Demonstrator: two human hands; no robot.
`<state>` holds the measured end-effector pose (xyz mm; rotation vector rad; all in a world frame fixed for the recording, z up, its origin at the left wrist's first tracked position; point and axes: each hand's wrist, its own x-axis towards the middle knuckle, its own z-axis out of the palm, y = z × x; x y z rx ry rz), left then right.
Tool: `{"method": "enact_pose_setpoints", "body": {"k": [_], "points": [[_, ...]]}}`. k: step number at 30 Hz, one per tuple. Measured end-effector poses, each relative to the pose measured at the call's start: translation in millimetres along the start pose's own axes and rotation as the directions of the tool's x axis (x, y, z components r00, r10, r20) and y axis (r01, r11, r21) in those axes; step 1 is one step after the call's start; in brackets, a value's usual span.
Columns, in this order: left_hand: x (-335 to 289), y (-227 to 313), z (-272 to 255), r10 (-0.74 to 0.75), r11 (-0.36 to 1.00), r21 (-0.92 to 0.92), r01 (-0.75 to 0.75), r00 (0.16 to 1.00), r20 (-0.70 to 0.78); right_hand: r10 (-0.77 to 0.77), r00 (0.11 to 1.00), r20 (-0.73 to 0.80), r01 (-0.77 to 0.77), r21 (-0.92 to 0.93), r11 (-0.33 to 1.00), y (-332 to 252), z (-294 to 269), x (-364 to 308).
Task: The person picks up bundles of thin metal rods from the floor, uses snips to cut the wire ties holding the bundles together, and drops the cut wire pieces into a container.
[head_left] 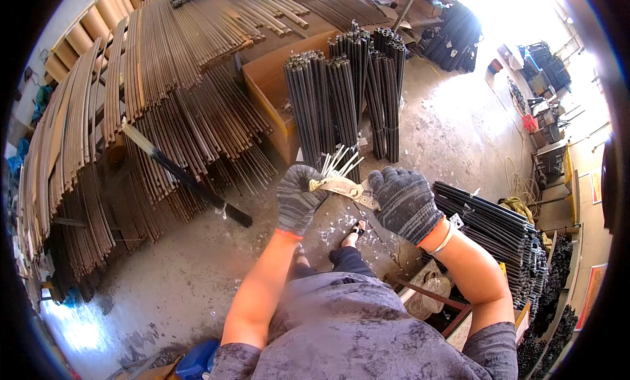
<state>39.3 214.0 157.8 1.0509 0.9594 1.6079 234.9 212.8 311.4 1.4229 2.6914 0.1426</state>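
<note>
Both of my hands wear dark grey striped knit gloves and meet in front of my body. My left hand (298, 199) is closed, with a bundle of thin white strips (341, 162) fanning out beyond its fingers. Closed too, my right hand (405, 205) grips the dark end of a riveted metal hand tool (351, 189). The pale, curved end of the tool reaches across to my left fingers, beside the strips. Its exact kind is unclear, and the gloves hide both grips. Just beyond stand upright bundles of dark tubes (341, 91).
Long brown rods (177, 45) lie on racks to the left, one dark-and-white pole (184, 176) jutting out. A cardboard box (262, 104) stands behind the upright bundles. Stacked black tubes (485, 216) lie at right, near a wooden crate (433, 301). Scraps litter the concrete floor (197, 275).
</note>
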Motion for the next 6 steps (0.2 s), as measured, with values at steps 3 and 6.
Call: {"method": "enact_pose_setpoints", "body": {"k": [3,6], "points": [[0.1,-1.2,-1.8,-0.013,1.000,0.012,0.013,1.000,0.000,-0.018,0.999,0.027,0.017,0.048,0.999,4.1,-1.3,2.1],[0.5,-0.4,-2.3,-0.012,1.000,0.020,0.012,1.000,0.003,-0.024,0.999,0.041,0.022,0.063,0.998,6.1,-1.6,3.8]]}}
